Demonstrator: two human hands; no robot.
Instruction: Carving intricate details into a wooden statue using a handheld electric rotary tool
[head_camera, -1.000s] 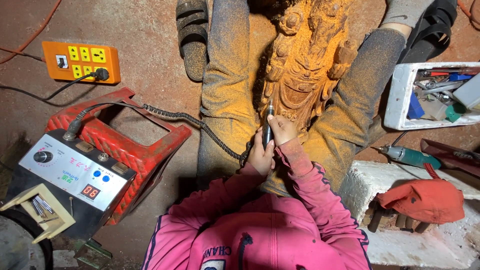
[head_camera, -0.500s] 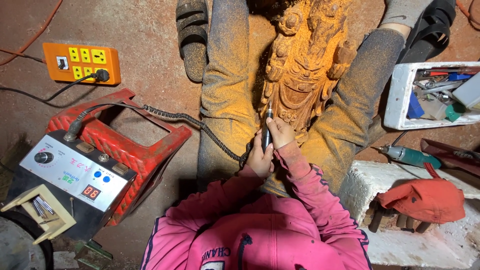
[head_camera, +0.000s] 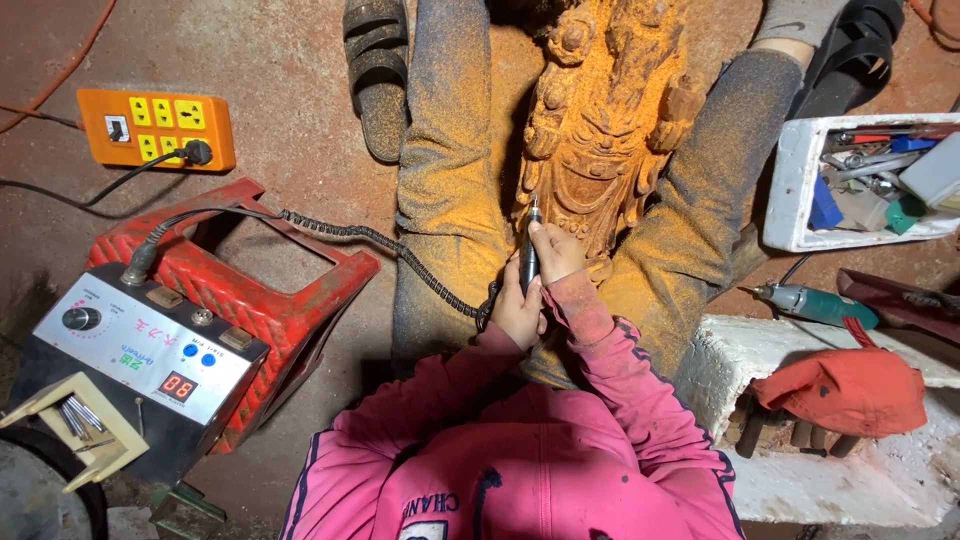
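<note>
A carved wooden figure (head_camera: 610, 120), orange with sawdust, lies between my legs. Both hands grip a slim black rotary handpiece (head_camera: 528, 262) whose tip touches the lower left of the carving. My right hand (head_camera: 556, 250) holds it near the front; my left hand (head_camera: 518, 312) wraps the rear end. A coiled black cable (head_camera: 380, 240) runs from the handpiece to a control box (head_camera: 150, 345) with a knob and a red display, at the left.
The control box rests on an overturned red plastic stool (head_camera: 270, 290). An orange power strip (head_camera: 155, 127) lies at upper left. A white tray of tools (head_camera: 865, 180), a green drill (head_camera: 815, 303), a red cap (head_camera: 845, 388) on a white block, and sandals (head_camera: 372, 70) lie around.
Both hands and the handpiece stay on the lower left of the carving, with only a slight shift of the tool tip.
</note>
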